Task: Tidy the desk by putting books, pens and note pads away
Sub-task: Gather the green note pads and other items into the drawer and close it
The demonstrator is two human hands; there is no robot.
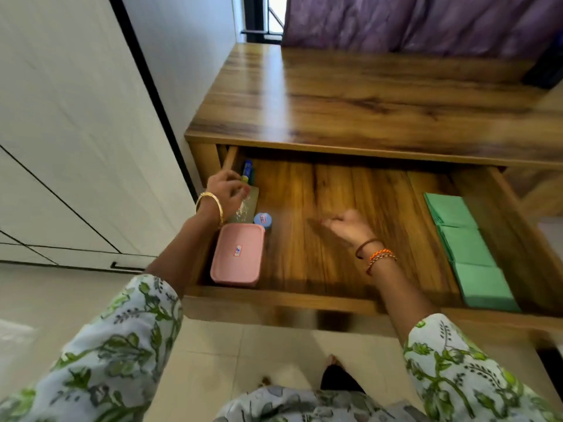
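Drawer [350, 193] pulled open under tabletop [365, 95] | left hand [227, 190] fingers curled, grip unclear through blur | blue pens [247, 170] just beyond those fingers, long axis running front to back | right hand [350, 228] loosely curled, empty, well apart | left nearer.
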